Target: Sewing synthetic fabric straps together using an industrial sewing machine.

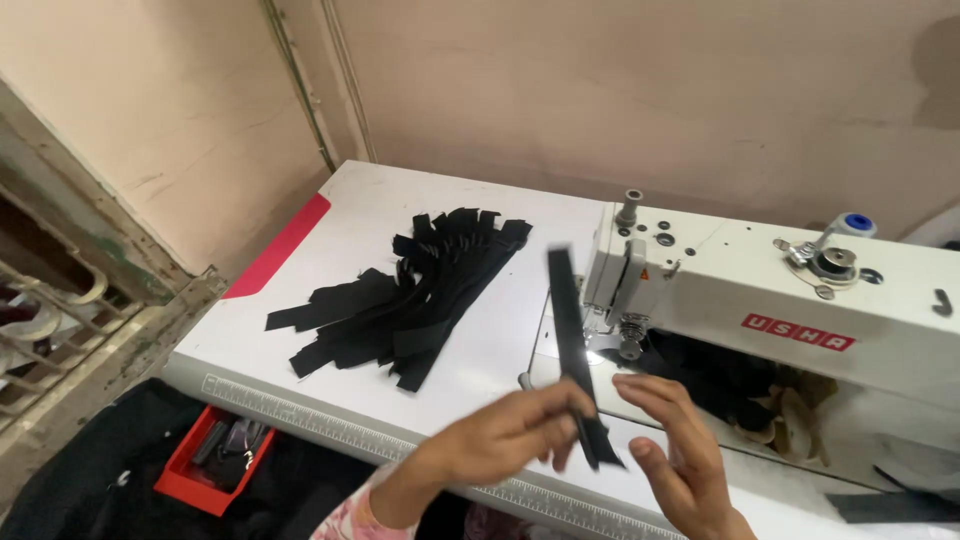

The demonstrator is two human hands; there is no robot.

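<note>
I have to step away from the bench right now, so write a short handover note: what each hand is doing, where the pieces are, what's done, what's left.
Left hand: pinching a black fabric strip near its lower end, strip held up in front of the sewing machine.
Right hand: open, beside the strip's lower end, holding nothing.
Pile of black strips: on the white table, left of the machine.
Done: one strip in hand.
Left: strip is not under the needle; pile waits.

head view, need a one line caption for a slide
Left hand pinches a black fabric strip before a white sewing machine, right hand open beside it, strip pile behind.
</note>
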